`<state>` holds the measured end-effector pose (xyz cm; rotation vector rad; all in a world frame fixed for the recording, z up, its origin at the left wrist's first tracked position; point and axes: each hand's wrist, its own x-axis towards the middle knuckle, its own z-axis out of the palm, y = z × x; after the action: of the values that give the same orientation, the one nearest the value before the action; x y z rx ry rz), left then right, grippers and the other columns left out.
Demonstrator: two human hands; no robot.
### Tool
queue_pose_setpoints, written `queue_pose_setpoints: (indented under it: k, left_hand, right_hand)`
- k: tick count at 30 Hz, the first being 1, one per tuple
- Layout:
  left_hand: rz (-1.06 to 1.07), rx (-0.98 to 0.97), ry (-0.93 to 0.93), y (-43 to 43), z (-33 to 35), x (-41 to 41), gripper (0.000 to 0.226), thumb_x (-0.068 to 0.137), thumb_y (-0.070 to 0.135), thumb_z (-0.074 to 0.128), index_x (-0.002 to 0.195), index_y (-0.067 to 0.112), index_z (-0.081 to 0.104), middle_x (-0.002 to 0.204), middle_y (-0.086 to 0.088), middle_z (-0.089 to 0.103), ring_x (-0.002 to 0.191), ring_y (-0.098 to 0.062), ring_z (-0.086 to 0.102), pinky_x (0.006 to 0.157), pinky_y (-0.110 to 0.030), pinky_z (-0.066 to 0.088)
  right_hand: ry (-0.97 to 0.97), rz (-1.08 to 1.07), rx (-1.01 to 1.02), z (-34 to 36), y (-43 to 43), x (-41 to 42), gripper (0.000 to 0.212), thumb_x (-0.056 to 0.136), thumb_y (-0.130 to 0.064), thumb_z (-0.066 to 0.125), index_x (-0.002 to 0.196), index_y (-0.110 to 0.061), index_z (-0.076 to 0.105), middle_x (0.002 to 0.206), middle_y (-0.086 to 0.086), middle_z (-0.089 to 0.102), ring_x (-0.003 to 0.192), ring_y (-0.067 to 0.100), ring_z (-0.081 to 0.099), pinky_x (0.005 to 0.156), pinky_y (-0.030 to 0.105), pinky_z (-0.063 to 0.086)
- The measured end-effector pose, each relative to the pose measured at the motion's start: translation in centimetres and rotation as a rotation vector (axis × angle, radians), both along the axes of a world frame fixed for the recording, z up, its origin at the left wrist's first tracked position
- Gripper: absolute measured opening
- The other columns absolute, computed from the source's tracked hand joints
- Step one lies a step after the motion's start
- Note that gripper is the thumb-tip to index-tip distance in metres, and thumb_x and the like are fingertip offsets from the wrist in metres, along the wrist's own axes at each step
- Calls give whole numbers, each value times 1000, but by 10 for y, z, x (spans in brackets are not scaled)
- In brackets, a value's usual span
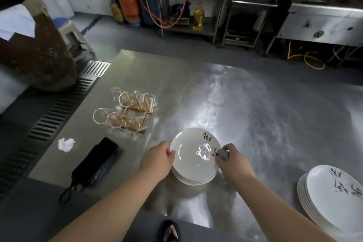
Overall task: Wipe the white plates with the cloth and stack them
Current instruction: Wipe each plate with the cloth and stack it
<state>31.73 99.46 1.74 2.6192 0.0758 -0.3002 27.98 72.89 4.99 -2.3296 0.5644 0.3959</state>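
Note:
A white plate (193, 160) with black brush marks lies on top of a short stack of white plates (194, 180) on the steel table, in front of me. My left hand (157, 160) grips the top plate's left rim. My right hand (232, 160) holds a small grey cloth (224, 153) against the plate's right edge. A taller stack of the same white plates (332, 198) stands at the table's right front corner, apart from both hands.
The steel table (255, 108) carries a wooden rack with several glass cups (127, 112) at the left, a crumpled white tissue (66, 144) and a black folded umbrella (94, 165). A floor drain grate (59, 112) runs along the left.

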Motion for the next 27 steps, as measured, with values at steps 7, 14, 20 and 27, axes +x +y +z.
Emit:
queue_pose_setpoints:
  k: [7,14,20,27]
  left_hand:
    - [25,-219,-8,-7,16,-1,35,100,40,60,75,24,41,65,5,53,55,-9,44,49,-27,33]
    - [195,-1085,157,-34,95,1,19,107,23,55,111,42,58,103,18,73,108,-24,70,71,-41,66]
    - [196,-1435,226,-72,164,-3,43,108,7,45,122,36,73,121,-6,76,104,-30,76,79,-67,61]
    - [29,-1514,276,-104,201,-27,54,86,2,49,128,28,72,123,-21,72,99,-37,70,74,-56,55]
  right_hand:
    - [-18,-107,103,16,3,-7,20,92,-30,62,110,-32,54,84,-1,69,51,22,70,46,37,58]
    - [-160,-258,417,102,-1,-18,18,92,-31,64,99,-44,54,97,7,69,51,42,71,42,72,48]
    - [-427,-232,147,188,-15,-21,34,92,-58,56,109,-38,34,90,-5,67,47,25,69,41,44,57]
    - [-600,366,-426,215,-10,-33,76,96,-68,25,159,-25,28,170,4,12,157,26,10,125,45,19]
